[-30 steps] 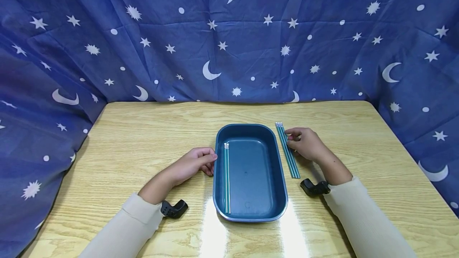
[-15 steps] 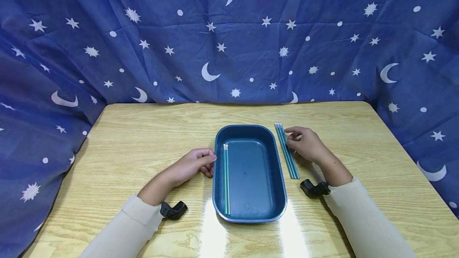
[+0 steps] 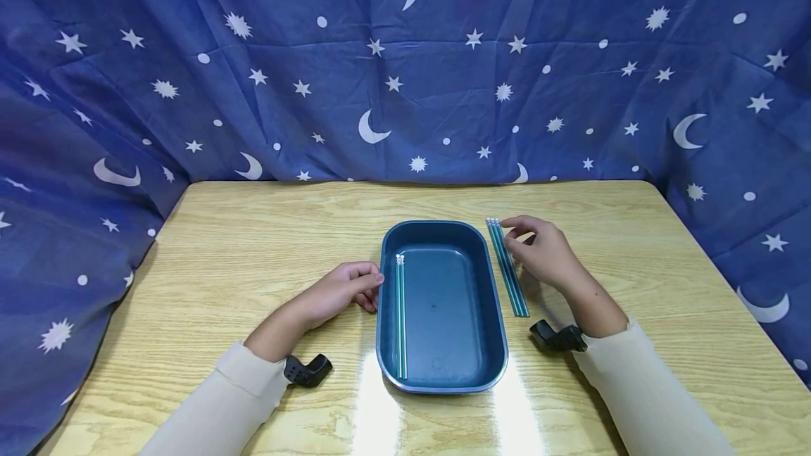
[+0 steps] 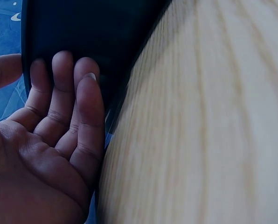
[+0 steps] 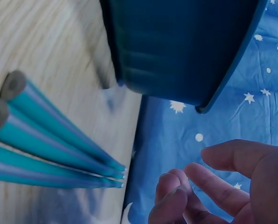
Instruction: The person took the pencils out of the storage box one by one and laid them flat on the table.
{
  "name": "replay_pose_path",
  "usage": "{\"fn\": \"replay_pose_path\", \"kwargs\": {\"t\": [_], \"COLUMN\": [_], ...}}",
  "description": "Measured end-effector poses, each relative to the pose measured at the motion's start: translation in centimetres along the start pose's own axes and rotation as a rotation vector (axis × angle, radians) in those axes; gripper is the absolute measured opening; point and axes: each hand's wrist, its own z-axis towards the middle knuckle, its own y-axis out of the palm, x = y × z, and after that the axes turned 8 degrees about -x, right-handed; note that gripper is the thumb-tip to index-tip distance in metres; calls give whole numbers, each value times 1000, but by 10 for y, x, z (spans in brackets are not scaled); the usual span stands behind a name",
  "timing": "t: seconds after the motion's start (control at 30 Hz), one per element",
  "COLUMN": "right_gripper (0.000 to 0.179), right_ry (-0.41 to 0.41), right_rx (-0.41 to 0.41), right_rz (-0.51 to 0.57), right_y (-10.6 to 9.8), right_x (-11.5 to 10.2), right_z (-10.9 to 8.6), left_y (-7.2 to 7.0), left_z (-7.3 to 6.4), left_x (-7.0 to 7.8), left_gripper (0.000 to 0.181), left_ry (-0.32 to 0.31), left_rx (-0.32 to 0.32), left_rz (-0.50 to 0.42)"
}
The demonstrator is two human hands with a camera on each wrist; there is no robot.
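Left hand: we see the left hand (image 3: 345, 290) at the left side of the blue tray (image 3: 443, 322), thumb over the rim and fingers bent against the outer wall, gripping it.
Right hand: the right hand (image 3: 541, 248) is poised just beside the loose pencils (image 3: 507, 269), near their eraser ends; fingers loosely bent, thumb and forefinger apart, nothing held.
Loose pencils: we count three, teal, side by side on the table (image 3: 253, 231), right of the tray; the right wrist view shows their near ends flat and unsharpened.
Pencils in tray: two inner pencils (image 3: 403, 319) lie lengthwise along the left wall, eraser ends away from the person.
Surroundings: we note pale sleeves (image 3: 649, 385), black wrist devices (image 3: 307, 371), and a blue star-and-moon curtain (image 3: 431, 115) behind the table.
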Motion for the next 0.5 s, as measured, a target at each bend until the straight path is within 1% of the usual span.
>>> {"fn": "replay_pose_path", "kwargs": {"t": [0.5], "right_gripper": [32], "right_ry": [-58], "right_rx": [39], "right_rz": [-4], "right_y": [-1], "right_x": [-18], "right_z": [-9], "left_y": [0], "left_z": [0], "left_x": [-1], "left_gripper": [25], "left_ry": [1], "left_rx": [-1], "left_rz": [-1]}}
